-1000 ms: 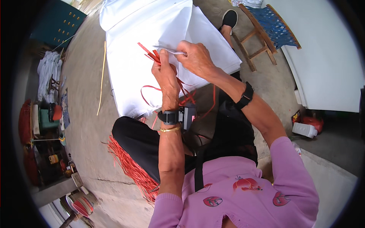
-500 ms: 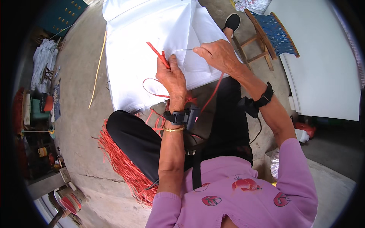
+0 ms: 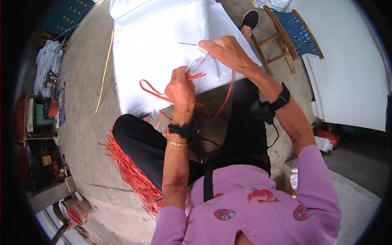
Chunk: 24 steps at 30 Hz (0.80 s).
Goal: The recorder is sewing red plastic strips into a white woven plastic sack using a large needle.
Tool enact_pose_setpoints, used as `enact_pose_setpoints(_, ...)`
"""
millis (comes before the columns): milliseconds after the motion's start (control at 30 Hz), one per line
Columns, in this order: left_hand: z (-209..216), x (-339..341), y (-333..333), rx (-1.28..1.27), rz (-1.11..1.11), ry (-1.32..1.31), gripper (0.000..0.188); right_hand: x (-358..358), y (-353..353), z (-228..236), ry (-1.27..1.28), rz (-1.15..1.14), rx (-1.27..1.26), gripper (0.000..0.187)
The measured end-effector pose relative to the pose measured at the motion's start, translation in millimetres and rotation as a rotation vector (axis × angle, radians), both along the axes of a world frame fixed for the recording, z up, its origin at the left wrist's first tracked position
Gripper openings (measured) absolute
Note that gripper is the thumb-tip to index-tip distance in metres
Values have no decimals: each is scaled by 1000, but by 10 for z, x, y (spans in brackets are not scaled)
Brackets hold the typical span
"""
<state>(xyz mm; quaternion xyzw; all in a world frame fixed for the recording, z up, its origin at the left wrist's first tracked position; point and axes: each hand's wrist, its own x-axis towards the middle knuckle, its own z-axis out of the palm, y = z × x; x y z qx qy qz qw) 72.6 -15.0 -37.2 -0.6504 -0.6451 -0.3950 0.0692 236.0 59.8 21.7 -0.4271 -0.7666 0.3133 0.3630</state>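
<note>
A stack of white sheets of woven sack cloth [image 3: 147,53] lies in front of my knees. My right hand [image 3: 222,52] is closed over its right part, pinching a thin metal rod like a long needle [image 3: 188,43] that points left. A bunched white cloth edge is at those fingers too. Lower and to the left, my left hand [image 3: 180,94] is closed round a folded red strip [image 3: 197,76], its cut ends sticking out to the right. White cloth stretches between both hands. One red strip loops left of my left hand; another red strip [image 3: 229,93] hangs below my right wrist.
A bundle of red strips [image 3: 130,171] lies on the floor by my left knee. A wooden stool with a blue woven seat [image 3: 300,32] stands at the far right, near another person's black shoe [image 3: 250,19]. A yellow strip [image 3: 105,73] lies left of the cloth.
My left hand has moved down and turned, so the red ends now point right instead of up. My right hand has shifted slightly up and left, with cloth now drawn up beside it.
</note>
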Motion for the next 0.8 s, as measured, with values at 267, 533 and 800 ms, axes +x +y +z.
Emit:
enact_pose_setpoints(267,237,-40,-26,185,94,-49,24,163,18,-202,-448,99,376,50)
enact_pose_setpoints(533,218,268,-26,203,46,-86,34,-315,-90,-284,301,29,-214,61)
enact_pose_setpoints(800,167,-418,-208,106,271,-67,24,-67,70,-227,-459,100,205,58)
